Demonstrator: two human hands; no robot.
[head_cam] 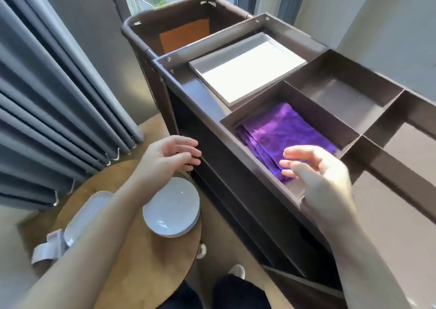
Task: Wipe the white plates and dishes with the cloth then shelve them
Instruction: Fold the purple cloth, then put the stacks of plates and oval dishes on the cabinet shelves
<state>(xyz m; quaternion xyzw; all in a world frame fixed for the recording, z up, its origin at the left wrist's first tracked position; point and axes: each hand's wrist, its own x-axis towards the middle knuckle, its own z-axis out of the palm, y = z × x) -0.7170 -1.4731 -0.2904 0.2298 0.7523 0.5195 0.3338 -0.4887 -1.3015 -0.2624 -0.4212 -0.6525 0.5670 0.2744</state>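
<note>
Both grips are released, fingers loose, holding nothing. The right grip (316,174) hangs over the near end of the purple cloth (280,131), which lies folded in a cart (212,129) compartment with a white tray (247,72) behind it. The left grip (168,157) hovers beside the cart. Curtains (47,96) hang on the left. Stacked plates (172,212) sit at the round counter's (141,261) far edge, beneath the left forearm, and a long dish (85,214) sits at its left edge.

Stacked plates (173,210) and a dish (82,216) are set on a round table (153,261); a purple cloth (278,131) is kept in a cart (226,153).
</note>
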